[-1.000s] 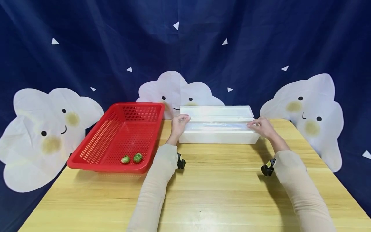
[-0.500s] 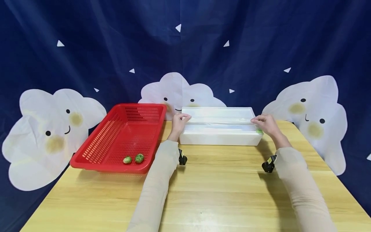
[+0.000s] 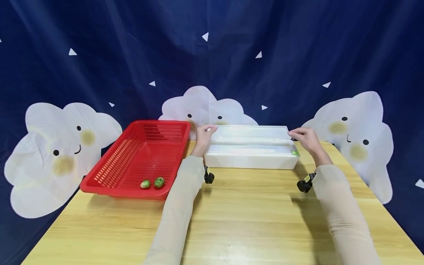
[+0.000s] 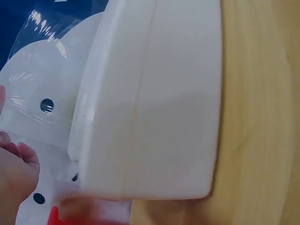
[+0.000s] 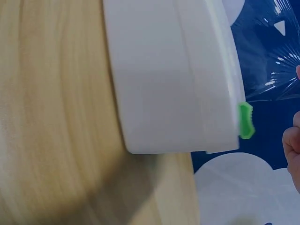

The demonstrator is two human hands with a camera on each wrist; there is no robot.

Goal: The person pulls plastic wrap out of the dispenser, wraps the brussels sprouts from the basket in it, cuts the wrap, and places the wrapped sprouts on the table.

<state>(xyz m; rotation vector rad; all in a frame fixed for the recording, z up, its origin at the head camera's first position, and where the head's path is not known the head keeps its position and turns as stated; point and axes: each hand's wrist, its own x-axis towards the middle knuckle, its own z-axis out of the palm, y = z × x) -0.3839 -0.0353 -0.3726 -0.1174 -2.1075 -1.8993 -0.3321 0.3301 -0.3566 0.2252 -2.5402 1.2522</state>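
A long white box (image 3: 251,161) stands near the back of the table, its lid (image 3: 250,131) raised at the back. Clear plastic film (image 5: 276,70) is stretched up from the box, creased toward the fingers. My left hand (image 3: 203,140) pinches the film near the box's left end; in the left wrist view that hand (image 4: 16,176) is at the left edge. At the right end my right hand (image 3: 308,140) pinches the film's other corner, and the hand (image 5: 293,145) is partly cut off in the right wrist view. A green slider (image 5: 246,120) sits at the box's right end.
To the left stands a red perforated basket (image 3: 140,191) holding two small green sprouts (image 3: 159,182). The wooden table (image 3: 251,221) extends in front of the box. Behind hangs a dark blue curtain (image 3: 232,48) with white clouds.
Both hands have risen slightly with the film, and the right hand has shifted a little to the right. The green slider, first hidden, has come into sight.
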